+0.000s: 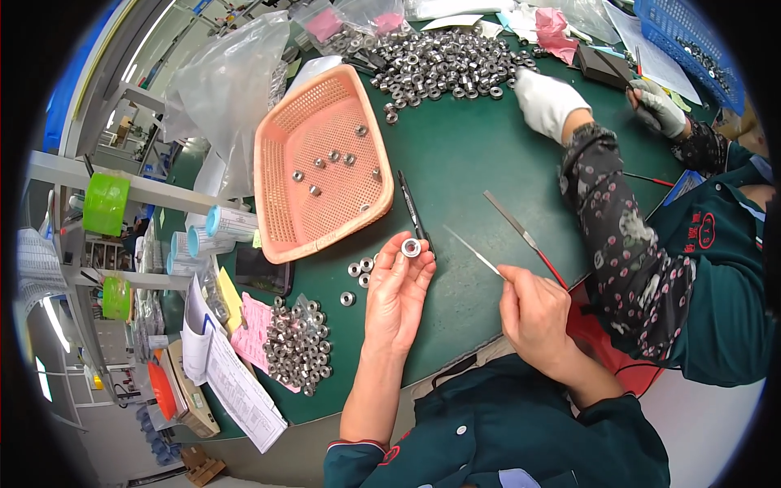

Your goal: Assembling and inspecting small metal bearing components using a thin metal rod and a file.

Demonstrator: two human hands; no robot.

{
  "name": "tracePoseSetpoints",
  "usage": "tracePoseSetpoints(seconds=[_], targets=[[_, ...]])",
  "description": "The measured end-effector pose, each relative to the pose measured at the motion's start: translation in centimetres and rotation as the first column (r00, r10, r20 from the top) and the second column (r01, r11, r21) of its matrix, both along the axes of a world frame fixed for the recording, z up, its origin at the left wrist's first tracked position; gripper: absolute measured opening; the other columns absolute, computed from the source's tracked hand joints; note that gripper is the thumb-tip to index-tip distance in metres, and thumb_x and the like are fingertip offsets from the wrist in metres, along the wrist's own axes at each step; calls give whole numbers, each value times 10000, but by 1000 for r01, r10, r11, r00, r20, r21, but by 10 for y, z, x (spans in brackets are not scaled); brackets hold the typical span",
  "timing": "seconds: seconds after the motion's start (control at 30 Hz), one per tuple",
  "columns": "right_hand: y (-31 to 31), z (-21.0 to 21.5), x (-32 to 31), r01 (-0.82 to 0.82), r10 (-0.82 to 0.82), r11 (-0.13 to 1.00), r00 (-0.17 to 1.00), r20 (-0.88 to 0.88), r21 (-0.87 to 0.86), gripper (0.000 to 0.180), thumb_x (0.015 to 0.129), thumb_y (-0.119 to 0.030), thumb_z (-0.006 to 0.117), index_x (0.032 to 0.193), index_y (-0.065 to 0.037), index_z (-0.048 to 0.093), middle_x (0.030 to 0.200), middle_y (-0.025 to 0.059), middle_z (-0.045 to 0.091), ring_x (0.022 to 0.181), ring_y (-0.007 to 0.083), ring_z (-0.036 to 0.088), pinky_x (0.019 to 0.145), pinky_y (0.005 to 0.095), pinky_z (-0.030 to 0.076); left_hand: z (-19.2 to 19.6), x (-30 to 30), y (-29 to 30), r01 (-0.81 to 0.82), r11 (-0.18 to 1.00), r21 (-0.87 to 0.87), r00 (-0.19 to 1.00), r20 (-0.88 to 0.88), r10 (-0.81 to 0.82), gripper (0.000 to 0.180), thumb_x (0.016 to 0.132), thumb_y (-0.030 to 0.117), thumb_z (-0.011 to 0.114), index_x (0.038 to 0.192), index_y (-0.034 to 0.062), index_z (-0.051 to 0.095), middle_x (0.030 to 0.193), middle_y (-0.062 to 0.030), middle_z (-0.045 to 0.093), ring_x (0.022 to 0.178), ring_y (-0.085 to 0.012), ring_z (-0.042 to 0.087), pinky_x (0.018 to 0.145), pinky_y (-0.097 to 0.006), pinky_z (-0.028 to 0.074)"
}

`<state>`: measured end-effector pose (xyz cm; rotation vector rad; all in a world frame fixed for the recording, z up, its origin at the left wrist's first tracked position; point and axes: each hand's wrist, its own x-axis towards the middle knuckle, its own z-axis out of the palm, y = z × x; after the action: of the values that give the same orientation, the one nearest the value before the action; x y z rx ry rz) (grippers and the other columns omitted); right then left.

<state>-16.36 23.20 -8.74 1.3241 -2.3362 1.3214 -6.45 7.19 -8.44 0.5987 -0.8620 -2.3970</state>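
Note:
Between the fingertips of my left hand (pixel 397 297) is a small round metal ring (pixel 411 247), its bore facing up. My right hand (pixel 534 317) grips a thin needle file (pixel 474 251), whose tip points toward the ring but stays apart from it. Beside the left fingers lie several loose metal rings (pixel 347 298), partly covered by that hand. A black marker pen (pixel 412 205) rests on the green table just beyond the ring. Right of the needle file lies a flat file with a red handle (pixel 525 233).
A pink mesh basket (pixel 267 195) holds several rings. More rings are heaped at the back (pixel 455 61) and on pink paper (pixel 297 346) at the left. At the right, a co-worker's white-gloved hand (pixel 547 102) reaches over the table (pixel 480 154); a blue crate (pixel 691 53) stands behind.

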Motion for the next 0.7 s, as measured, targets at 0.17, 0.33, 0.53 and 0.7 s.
tracePoseSetpoints(seconds=[0.17,0.33,0.53,0.7], targets=[[1,-1,-1,-6,6,997,1000,8,75,201,722,39,555,920,6,557,632,106,560,548,250,559,494,341,401,0,-1,0,17,1000,5,1000,-16,-17,249,898,103,496,1138,34,484,1043,-131,573,925,-188,573,851,-303,469],[0,-2,-1,-5,4,996,1000,10,85,220,711,35,570,929,2,562,666,97,577,579,238,576,502,325,404,1,0,1,34,999,23,999,2,-34,256,906,140,490,1137,32,484,988,-123,579,861,-173,575,801,-298,480],[-1,-1,-1,-45,48,997,998,47,-56,232,717,45,553,947,16,560,693,114,599,581,241,580,518,322,421,-1,1,-2,69,996,59,998,-15,-68,270,921,199,473,1115,13,494,907,-93,579,791,-148,572,748,-285,486],[-4,-8,-2,-26,26,1000,999,34,-17,247,719,45,553,964,17,556,700,116,602,587,243,584,517,327,423,-1,-1,-3,52,998,41,995,84,-55,320,919,259,481,1083,-14,512,839,-66,588,708,-118,563,681,-247,482]])
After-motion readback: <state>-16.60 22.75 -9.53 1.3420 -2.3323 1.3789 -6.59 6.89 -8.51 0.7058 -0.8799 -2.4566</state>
